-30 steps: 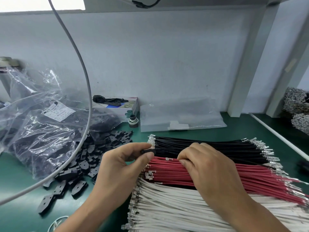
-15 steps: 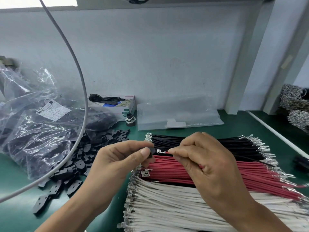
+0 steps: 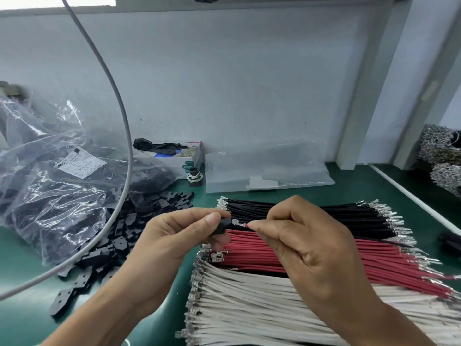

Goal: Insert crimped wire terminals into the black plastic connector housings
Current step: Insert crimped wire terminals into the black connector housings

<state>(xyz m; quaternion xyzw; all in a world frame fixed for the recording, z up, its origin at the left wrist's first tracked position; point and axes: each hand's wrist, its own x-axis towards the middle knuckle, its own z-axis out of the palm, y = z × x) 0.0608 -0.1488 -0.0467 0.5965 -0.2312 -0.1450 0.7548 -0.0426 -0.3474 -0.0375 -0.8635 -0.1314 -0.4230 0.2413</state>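
A small black plastic connector housing [image 3: 221, 226] is pinched in the left hand [image 3: 174, 236] at centre; at its three o'clock, a red wire's silver crimped terminal [image 3: 238, 223] is pinched by the right hand [image 3: 306, 243]. Terminal should be kept level and pushed straight in until seated.

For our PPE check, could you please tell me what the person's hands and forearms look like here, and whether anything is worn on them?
Both hands are bare: the left hand and right hand wear no gloves, rings or finger cots that can be seen. Both forearms are uncovered as far as the frame's lower edge, with no sleeve, watch or wrist strap visible. The nails on the fingers look short and unpainted.
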